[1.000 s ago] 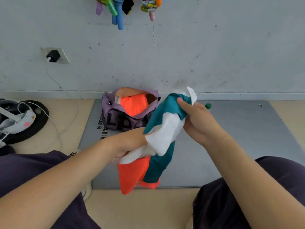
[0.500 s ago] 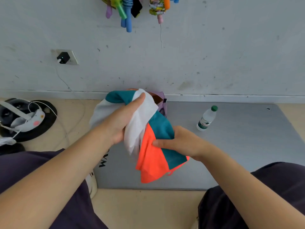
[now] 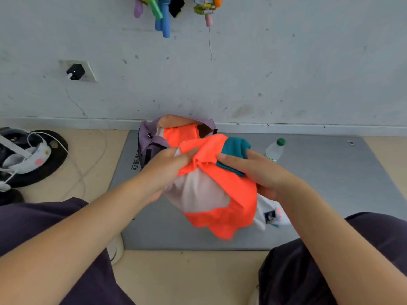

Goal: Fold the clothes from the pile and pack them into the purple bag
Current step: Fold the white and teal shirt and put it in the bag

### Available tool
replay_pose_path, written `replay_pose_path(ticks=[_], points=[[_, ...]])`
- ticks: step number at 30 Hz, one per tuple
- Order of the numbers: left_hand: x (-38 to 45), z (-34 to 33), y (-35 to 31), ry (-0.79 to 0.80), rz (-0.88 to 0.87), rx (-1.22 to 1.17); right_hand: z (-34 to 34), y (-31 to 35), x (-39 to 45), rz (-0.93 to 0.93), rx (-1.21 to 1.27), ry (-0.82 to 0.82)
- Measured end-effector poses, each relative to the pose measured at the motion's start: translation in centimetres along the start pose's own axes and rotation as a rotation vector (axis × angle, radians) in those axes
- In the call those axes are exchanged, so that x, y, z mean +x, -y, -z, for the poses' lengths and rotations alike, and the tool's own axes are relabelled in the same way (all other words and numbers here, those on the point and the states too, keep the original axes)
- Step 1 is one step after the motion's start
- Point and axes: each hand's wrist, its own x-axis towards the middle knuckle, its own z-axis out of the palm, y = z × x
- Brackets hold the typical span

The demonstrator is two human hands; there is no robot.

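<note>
I hold a bunched garment (image 3: 222, 194) of orange, white and teal cloth in the air above the grey mat (image 3: 330, 177). My left hand (image 3: 167, 170) grips its upper left edge. My right hand (image 3: 259, 172) pinches the teal and orange folds on the right. A white part with a small dark label hangs at the lower right. Just behind the garment stands the purple bag (image 3: 152, 139), open at the top, with an orange piece of clothing (image 3: 180, 134) inside it. The bag's right half is partly hidden by the garment.
A plastic water bottle (image 3: 274, 149) with a green cap stands on the mat right of the bag. A black round base with white straps and cables (image 3: 28, 159) lies on the floor at left. The wall with a socket (image 3: 77, 71) rises behind.
The garment has been turned over between my hands: orange now faces up where white and teal did. My hands have come closer together, and the bag's opening shows again.
</note>
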Motion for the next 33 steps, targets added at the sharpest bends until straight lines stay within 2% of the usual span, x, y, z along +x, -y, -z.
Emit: replay_pose_path(ticks=[3,6,8,10,12,14,16,19,21,23,26,30,33], points=[[0.5,0.5,-0.2,-0.101,-0.017,0.144,0.6,0.1,0.0,0.011,-0.107,-0.077],[0.4,0.6,-0.1,-0.044,-0.023,0.038,0.4,0.1,-0.1,0.059,-0.150,-0.206],[0.0,0.3,0.0,-0.008,-0.016,-0.008,-0.5,0.0,-0.4,0.199,-0.242,-0.303],[-0.2,-0.1,0.1,0.072,-0.007,-0.077,-1.8,-0.2,-0.9,0.396,-0.334,-0.211],[-0.6,-0.4,-0.1,0.199,0.017,-0.148,-2.8,-1.0,-1.1,0.487,-0.461,-0.117],[-1.0,-0.3,-0.1,0.319,0.006,-0.130,-3.0,-1.1,-0.9,0.511,-0.556,-0.229],[-1.3,0.0,-0.4,0.346,0.002,-0.036,-2.4,-0.9,-0.5,0.448,-0.452,-0.305],[-1.0,1.0,-0.7,0.204,0.043,0.092,-0.6,-0.3,0.1,0.323,-0.270,-0.474],[-0.3,1.8,-0.6,0.049,0.057,0.102,0.9,-0.2,0.6,0.301,-0.384,-0.677],[0.2,2.5,-0.5,-0.064,0.075,0.003,1.6,-0.2,0.5,0.309,-0.446,-0.735],[0.3,2.4,-0.8,-0.026,0.072,-0.223,0.8,-0.8,0.1,0.282,-0.503,-0.538],[-0.4,2.0,-1.9,0.114,-0.041,-0.458,-1.7,-2.4,-0.1,0.107,-0.625,-0.134],[-0.8,2.0,-2.3,0.225,-0.101,-0.484,-3.2,-2.9,-0.3,0.080,-0.375,0.085]])
